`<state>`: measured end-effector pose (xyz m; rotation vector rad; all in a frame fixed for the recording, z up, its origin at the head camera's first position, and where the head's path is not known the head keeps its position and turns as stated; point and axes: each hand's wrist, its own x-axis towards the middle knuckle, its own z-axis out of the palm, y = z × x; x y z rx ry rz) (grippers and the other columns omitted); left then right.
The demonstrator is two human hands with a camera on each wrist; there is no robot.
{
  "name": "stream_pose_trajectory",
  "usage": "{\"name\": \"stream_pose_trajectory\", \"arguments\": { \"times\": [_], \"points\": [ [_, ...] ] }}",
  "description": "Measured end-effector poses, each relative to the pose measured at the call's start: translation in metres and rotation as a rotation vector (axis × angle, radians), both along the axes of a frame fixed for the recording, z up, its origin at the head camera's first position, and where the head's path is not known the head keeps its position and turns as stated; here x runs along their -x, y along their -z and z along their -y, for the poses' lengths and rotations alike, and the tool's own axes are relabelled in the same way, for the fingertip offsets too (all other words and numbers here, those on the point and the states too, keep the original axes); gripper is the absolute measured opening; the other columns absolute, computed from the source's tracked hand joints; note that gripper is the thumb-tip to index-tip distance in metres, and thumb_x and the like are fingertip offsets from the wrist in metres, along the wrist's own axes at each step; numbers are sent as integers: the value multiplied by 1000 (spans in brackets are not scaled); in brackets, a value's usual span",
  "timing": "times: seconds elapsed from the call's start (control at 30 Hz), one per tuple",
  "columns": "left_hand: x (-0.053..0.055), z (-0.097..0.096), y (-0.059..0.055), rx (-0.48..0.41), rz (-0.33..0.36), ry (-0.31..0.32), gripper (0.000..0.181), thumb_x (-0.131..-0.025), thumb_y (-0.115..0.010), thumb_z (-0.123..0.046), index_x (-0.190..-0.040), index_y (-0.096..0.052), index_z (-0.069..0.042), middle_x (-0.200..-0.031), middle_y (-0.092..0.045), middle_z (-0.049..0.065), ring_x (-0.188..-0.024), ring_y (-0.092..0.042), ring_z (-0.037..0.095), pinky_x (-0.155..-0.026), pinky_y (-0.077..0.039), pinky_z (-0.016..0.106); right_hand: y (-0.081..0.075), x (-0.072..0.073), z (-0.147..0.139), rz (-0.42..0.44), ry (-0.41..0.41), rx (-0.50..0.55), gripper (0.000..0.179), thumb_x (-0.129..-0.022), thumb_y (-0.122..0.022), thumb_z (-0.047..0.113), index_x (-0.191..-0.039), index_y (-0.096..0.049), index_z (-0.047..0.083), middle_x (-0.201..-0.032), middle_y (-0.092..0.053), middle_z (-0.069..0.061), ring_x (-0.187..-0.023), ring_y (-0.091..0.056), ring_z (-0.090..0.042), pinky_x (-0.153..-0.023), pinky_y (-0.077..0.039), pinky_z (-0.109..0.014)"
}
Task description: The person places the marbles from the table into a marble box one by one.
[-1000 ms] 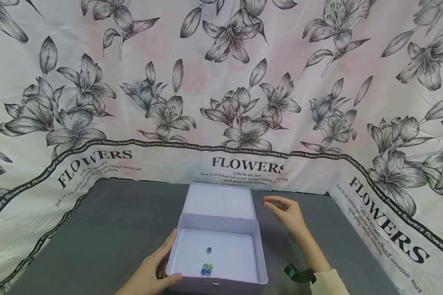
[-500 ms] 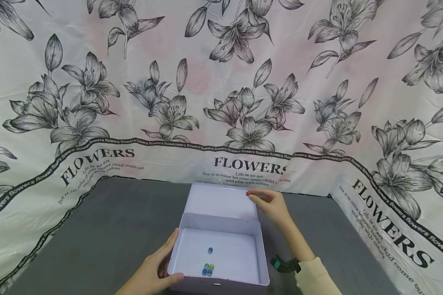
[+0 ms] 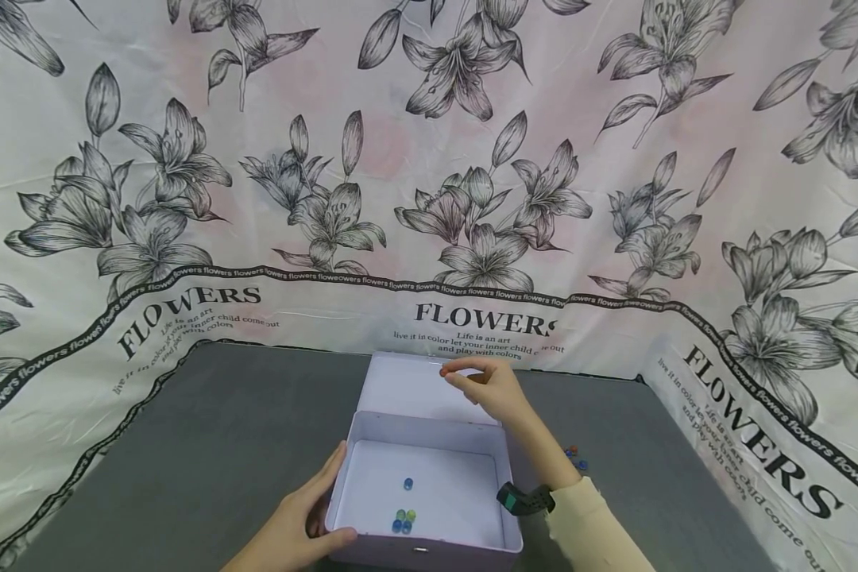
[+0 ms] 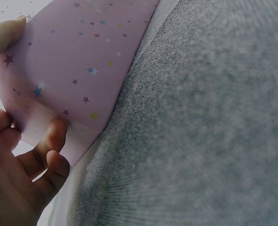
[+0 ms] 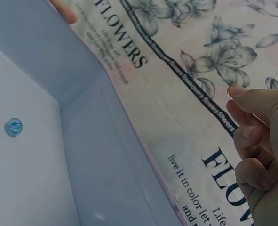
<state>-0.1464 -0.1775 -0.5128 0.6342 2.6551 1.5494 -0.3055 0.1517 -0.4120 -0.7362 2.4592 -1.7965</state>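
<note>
A pale lilac box (image 3: 372, 544) stands with its lid (image 3: 400, 389) laid back behind it. My left hand (image 3: 300, 512) grips the box's front left corner; in the left wrist view its fingertips touch the pink, star-printed side (image 4: 82, 56). Above the lid, my right hand (image 3: 493, 391) pinches a small orange glass marble (image 5: 231, 90) between thumb and forefinger, mostly covered by the fingertips. Inside the box lies a lone blue marble (image 3: 408, 484), behind a cluster of green and blue marbles (image 3: 407, 527) near the front wall.
Several blue and orange marbles (image 3: 572, 453) lie on the grey tabletop (image 3: 222, 445), right of the box and partly behind the right forearm. A dark band (image 3: 525, 500) circles the right wrist. Flower-printed cloth (image 3: 329, 318) encloses the table's back and sides.
My right hand has moved left with the orange marble, from right of the lid to above it. Marbles on the table now show beyond the forearm. The left hand keeps its grip.
</note>
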Motion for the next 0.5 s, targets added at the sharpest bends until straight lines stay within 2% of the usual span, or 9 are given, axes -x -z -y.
{"name": "stream_pose_trajectory", "arguments": {
  "times": [0.2,0.3,0.4,0.5],
  "points": [
    [0,-1,-1,-23,13,14,103,-92,-85,-27,-171,-20,-13,-176,-15,14,-139,-49,33,-96,-54,22,5,4,14,-11,-68,-104,21,-102,-74,19,-118,-80,9,-118,-79,-7,-53,-45,-7,-53,-37,-22],
    [0,-1,-1,-48,27,26,103,-93,-84,-25,-171,-19,-13,-176,-14,14,-134,-52,30,-92,-57,25,8,5,20,-12,-99,-150,19,-101,-75,21,-116,-82,12,-117,-79,-6,-52,-42,-8,-51,-35,-23],
    [0,-2,0,-73,53,29,102,-93,-83,-25,-171,-18,-15,-177,-12,14,-134,-52,29,-92,-58,26,12,4,26,-22,-139,-202,16,-100,-76,21,-114,-83,15,-116,-80,-4,-52,-44,-8,-50,-34,-22],
    [-1,-2,0,-101,78,38,102,-94,-82,-24,-171,-17,-15,-177,-10,14,-129,-56,26,-90,-59,25,14,3,31,-42,-190,-240,15,-100,-76,19,-113,-83,15,-113,-80,-6,-56,-54,-12,-50,-34,-22]
  ]
}}
